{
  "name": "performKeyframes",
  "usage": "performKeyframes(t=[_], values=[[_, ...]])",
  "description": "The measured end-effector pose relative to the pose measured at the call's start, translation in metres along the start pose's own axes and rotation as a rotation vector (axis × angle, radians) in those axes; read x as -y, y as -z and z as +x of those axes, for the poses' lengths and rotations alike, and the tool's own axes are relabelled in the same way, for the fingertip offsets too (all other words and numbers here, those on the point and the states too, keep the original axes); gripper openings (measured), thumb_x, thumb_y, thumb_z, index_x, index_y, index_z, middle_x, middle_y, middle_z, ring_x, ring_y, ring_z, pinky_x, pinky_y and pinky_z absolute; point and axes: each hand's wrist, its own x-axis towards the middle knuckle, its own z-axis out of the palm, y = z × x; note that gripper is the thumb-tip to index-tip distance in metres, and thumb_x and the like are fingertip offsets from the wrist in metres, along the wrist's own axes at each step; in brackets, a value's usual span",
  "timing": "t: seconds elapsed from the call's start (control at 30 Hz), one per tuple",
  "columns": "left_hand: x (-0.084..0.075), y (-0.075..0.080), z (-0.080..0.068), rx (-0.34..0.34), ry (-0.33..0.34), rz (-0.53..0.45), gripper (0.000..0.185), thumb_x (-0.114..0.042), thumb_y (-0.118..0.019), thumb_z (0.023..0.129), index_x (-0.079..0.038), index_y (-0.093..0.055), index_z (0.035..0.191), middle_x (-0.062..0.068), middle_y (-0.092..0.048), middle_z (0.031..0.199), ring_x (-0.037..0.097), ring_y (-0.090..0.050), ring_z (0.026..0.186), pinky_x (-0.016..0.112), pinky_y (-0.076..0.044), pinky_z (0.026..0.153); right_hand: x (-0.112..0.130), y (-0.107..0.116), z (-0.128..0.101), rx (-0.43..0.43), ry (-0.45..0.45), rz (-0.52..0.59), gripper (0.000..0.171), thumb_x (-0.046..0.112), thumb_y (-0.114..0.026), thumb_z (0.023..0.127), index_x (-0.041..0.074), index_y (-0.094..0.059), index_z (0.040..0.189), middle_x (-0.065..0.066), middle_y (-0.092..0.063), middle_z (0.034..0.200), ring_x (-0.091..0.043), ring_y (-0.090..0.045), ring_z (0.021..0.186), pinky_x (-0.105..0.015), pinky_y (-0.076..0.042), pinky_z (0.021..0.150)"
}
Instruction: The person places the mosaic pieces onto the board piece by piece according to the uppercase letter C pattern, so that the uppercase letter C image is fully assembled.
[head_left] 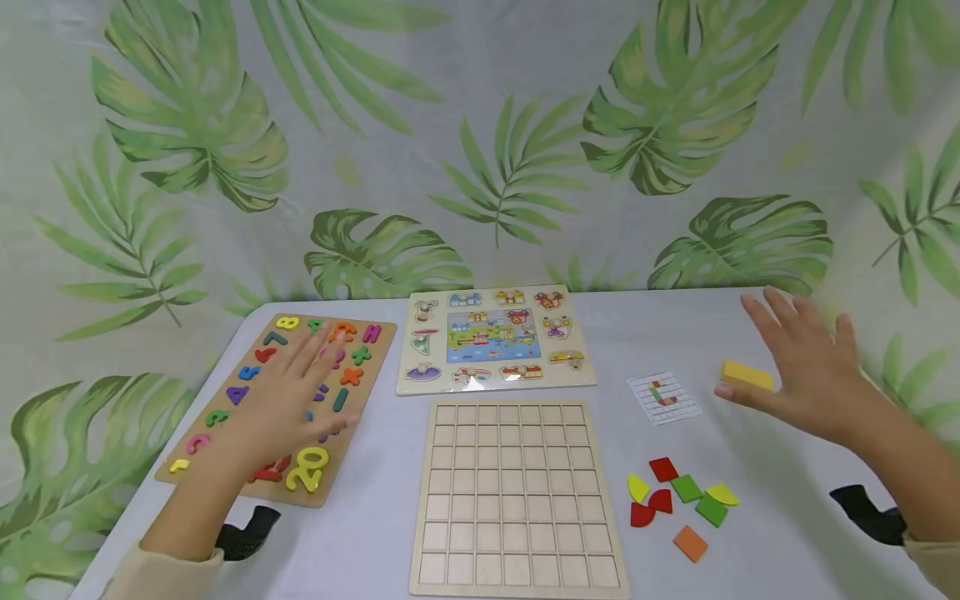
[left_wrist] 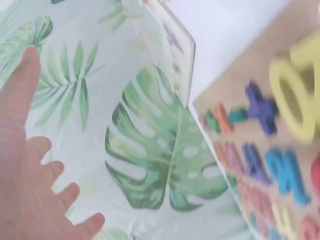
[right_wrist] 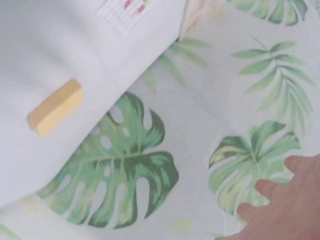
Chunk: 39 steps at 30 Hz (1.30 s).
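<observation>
My left hand (head_left: 281, 400), fingers spread, hovers over the wooden number puzzle board (head_left: 315, 492), covering some of its coloured pieces. Opposite it, my right hand (head_left: 813, 375) is held up with fingers apart, overlapping the area beside a yellow block (head_left: 747, 375) in the head view. Neither hand holds anything. In the right wrist view the yellow block (right_wrist: 56, 106) lies on the white table, well away from the fingers (right_wrist: 272, 190). The left wrist view shows the spread left hand (left_wrist: 37, 170) and, to its right, raised number pieces such as a blue one (left_wrist: 287, 175).
A wooden grid board (head_left: 516, 500) lies at the front middle, with a picture puzzle (head_left: 495, 337) behind it. A pattern card (head_left: 663, 397) sits to the right. Several small tiles, including an orange square (head_left: 690, 543), lie below it. A leaf-print cloth (head_left: 510, 167) hangs behind the table.
</observation>
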Motion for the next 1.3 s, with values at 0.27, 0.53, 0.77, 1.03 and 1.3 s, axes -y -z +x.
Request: performKeyframes(t=[0.27, 0.53, 0.77, 1.03, 1.3], values=[[-0.039, -0.046, -0.003, -0.035, 0.018, -0.252, 0.094, -0.055, -0.061, 0.077, -0.015, -0.012, 0.145, 0.005, -0.011, 0.149, 0.032, -0.016, 0.132, 0.057, -0.024, 0.099, 0.028, -0.029, -0.017, -0.038, 0.105, 0.273, 0.105, 0.033, -0.08, 0.063, 0.011, -0.017, 0.144, -0.02, -0.02, 0.143, -0.043, -0.018, 0.126, -0.066, -0.009, 0.097], [-0.069, -0.086, -0.014, 0.009, 0.192, -0.676, 0.08, -0.035, -0.067, 0.08, -0.019, -0.021, 0.144, 0.007, -0.024, 0.145, 0.031, -0.027, 0.128, 0.051, -0.027, 0.1, 0.058, -0.063, -0.04, 0.136, 0.016, 0.573, 0.087, 0.027, -0.072, 0.077, 0.018, -0.017, 0.144, -0.015, -0.031, 0.136, -0.034, -0.037, 0.115, -0.052, -0.04, 0.086], [-0.078, -0.107, -0.021, 0.092, 0.304, -0.767, 0.077, -0.041, -0.067, 0.078, -0.015, -0.031, 0.141, 0.006, -0.032, 0.142, 0.028, -0.028, 0.128, 0.047, -0.024, 0.103, 0.07, -0.088, -0.051, 0.207, 0.033, 0.728, 0.066, 0.028, -0.068, 0.08, 0.009, -0.037, 0.134, -0.01, -0.048, 0.122, -0.019, -0.052, 0.093, -0.027, -0.049, 0.073], [-0.078, -0.113, -0.023, 0.113, 0.232, -0.685, 0.072, -0.038, -0.068, 0.078, -0.009, -0.038, 0.137, 0.007, -0.038, 0.138, 0.028, -0.028, 0.128, 0.046, -0.023, 0.103, 0.073, -0.109, -0.061, 0.241, 0.056, 0.767, 0.042, 0.028, -0.065, 0.083, 0.014, -0.052, 0.121, 0.003, -0.054, 0.104, -0.009, -0.049, 0.087, -0.019, -0.045, 0.075], [-0.076, -0.116, -0.025, 0.114, 0.181, -0.667, 0.07, -0.038, -0.067, 0.079, -0.008, -0.039, 0.136, 0.006, -0.038, 0.138, 0.026, -0.028, 0.128, 0.045, -0.024, 0.103, 0.075, -0.116, -0.06, 0.186, 0.108, 0.722, 0.03, 0.022, -0.067, 0.082, 0.015, -0.06, 0.11, 0.006, -0.052, 0.104, -0.007, -0.046, 0.084, -0.018, -0.044, 0.071]])
